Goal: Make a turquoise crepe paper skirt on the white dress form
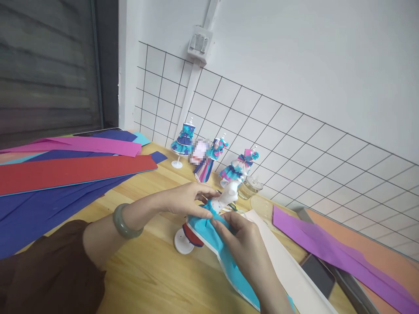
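Observation:
A small white dress form (228,192) leans to the right in front of me, its round base (183,241) on the table. Turquoise crepe paper (205,227) with a white edge is gathered round its waist and trails toward the lower right. Below it shows a bit of dark red and blue layer (193,235). My left hand (188,200) pinches the gathered paper at the waist from the left, thumb in front. From the right, my right hand (240,237) pinches the same paper close by. The fingers behind the form are partly hidden.
Several small dressed forms (183,141) stand along the wall grid, near a glass cup (250,187). Red (78,172) and blue paper sheets lie at left. At right are a white board (278,257), purple paper (327,248) and a dark phone (317,274).

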The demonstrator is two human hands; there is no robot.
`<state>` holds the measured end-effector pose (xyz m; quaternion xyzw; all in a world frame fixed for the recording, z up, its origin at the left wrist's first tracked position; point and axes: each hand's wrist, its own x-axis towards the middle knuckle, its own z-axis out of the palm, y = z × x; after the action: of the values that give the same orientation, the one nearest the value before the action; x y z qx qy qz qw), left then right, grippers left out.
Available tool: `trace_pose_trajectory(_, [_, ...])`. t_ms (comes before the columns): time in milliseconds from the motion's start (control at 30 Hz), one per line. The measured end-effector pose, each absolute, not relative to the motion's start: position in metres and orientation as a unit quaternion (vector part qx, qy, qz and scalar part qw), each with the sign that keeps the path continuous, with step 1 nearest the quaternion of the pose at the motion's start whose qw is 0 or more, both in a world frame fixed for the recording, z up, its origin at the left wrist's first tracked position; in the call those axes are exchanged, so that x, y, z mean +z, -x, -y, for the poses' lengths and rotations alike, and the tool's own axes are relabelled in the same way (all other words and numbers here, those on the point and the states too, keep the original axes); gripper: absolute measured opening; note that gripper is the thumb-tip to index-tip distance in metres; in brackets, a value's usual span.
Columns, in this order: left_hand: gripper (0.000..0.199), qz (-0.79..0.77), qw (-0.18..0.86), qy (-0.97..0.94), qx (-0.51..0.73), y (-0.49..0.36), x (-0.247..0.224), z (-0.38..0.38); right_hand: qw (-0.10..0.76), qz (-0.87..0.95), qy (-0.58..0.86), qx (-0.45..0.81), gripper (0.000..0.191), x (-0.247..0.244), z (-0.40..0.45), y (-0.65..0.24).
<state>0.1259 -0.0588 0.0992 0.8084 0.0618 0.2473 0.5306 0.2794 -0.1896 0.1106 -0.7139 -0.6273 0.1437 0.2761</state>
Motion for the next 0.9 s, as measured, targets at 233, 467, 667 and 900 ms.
trace_pose_trajectory(233, [0.046, -0.05, 0.528, -0.81, 0.251, -0.1238, 0.0973, 0.055, 0.282, 0.639, 0.699, 0.154, 0.025, 0.1122, 0.1923, -0.2793])
trace_pose_trajectory(467, [0.051, -0.063, 0.529, -0.81, 0.246, -0.1229, 0.0963, 0.0539, 0.294, 0.671, 0.664, 0.149, 0.022, 0.1163, 0.1932, -0.2766])
trace_pose_trajectory(667, [0.047, -0.072, 0.497, -0.831, 0.24, -0.1201, 0.1004, 0.0537, 0.294, 0.704, 0.627, 0.156, 0.028, 0.1199, 0.1952, -0.2761])
trace_pose_trajectory(900, [0.051, -0.054, 0.5, -0.836, 0.221, -0.1181, 0.1027, 0.0556, 0.294, 0.725, 0.599, 0.171, 0.021, 0.12, 0.1962, -0.2743])
